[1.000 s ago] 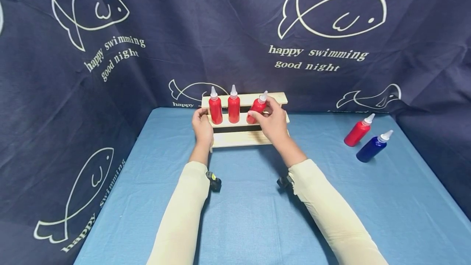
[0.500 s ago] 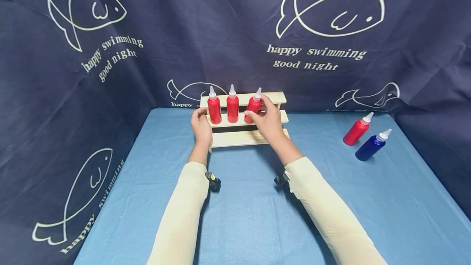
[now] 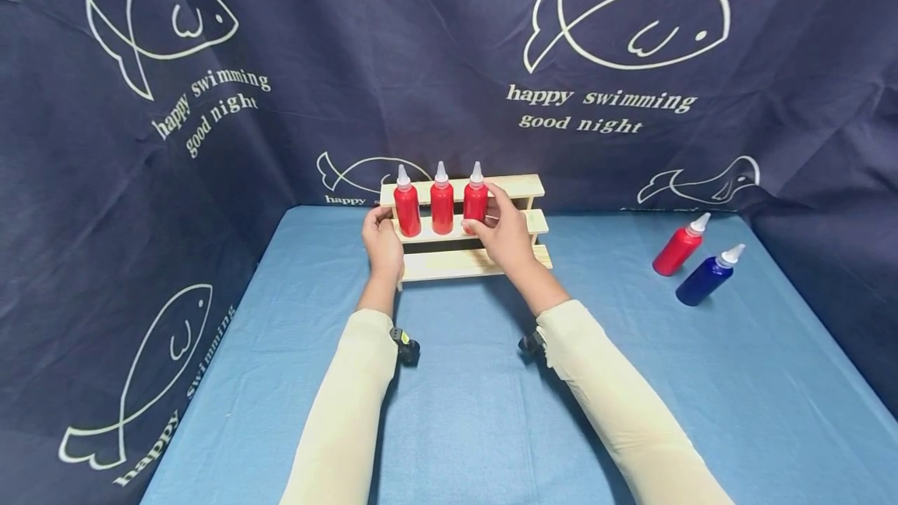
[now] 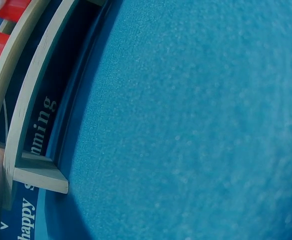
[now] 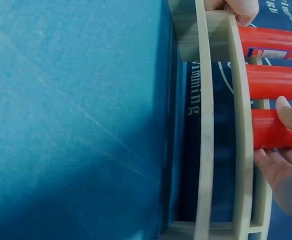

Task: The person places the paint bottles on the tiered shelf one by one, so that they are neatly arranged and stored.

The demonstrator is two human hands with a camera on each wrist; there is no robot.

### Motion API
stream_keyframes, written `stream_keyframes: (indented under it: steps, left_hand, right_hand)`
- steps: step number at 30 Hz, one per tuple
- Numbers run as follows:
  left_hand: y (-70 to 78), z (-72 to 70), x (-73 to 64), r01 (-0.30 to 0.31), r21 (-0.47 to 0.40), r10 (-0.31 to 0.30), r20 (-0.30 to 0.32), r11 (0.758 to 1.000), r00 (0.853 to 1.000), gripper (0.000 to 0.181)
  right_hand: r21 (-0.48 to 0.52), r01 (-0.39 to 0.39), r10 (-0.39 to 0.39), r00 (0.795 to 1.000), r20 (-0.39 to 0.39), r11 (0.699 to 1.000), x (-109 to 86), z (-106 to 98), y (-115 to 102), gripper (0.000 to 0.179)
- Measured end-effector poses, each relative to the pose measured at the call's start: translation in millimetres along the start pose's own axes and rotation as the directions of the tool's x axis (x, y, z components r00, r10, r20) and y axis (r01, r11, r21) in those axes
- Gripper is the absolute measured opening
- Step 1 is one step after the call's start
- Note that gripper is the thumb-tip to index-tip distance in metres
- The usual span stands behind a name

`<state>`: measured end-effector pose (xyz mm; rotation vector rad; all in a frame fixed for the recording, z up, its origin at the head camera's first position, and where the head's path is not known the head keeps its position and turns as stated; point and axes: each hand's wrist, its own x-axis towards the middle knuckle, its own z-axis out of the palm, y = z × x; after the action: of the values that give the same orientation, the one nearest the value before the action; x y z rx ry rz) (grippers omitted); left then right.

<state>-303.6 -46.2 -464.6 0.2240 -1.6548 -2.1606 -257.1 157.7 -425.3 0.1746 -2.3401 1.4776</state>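
Observation:
A tiered wooden rack (image 3: 452,263) stands at the back of the blue table. On its middle tier are three red squeeze bottles with pale pointed caps: a left one (image 3: 408,211), a middle one (image 3: 442,210) and a right one (image 3: 475,199). My right hand (image 3: 510,238) grips the right bottle, thumb in front and fingers on its far side; it stands upright close beside the middle one. My left hand (image 3: 383,246) holds the left end of the rack, its fingers partly hidden behind it. In the right wrist view, the held bottle (image 5: 268,129) has its base at the tier.
Farther right on the table (image 3: 603,380) stand another red bottle (image 3: 677,250) and a dark blue bottle (image 3: 705,282), both white-capped. A navy cloth (image 3: 435,45) printed with fish hangs right behind the rack and along both sides.
My right hand has brought its red bottle leftward along the middle tier, from tilted to upright beside the middle bottle. My left hand stays at the rack's end.

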Motion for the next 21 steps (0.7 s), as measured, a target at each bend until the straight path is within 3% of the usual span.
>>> stream_keyframes:
  steps: [8,21]
  left_hand:
    - [-1.9,-0.6,1.2,0.001,0.0,-0.001,-0.007,1.0,1.0,0.026]
    - [-1.0,0.4,0.7,-0.013,-0.02,0.013,-0.006,1.0,1.0,0.027]
  right_hand:
    - [0.077,-0.06,0.061,0.998,-0.006,0.995,-7.2,4.5,12.2,0.069]
    - [0.051,-0.092,0.09,0.994,0.056,0.994,-13.1,-5.1,5.8,0.081]
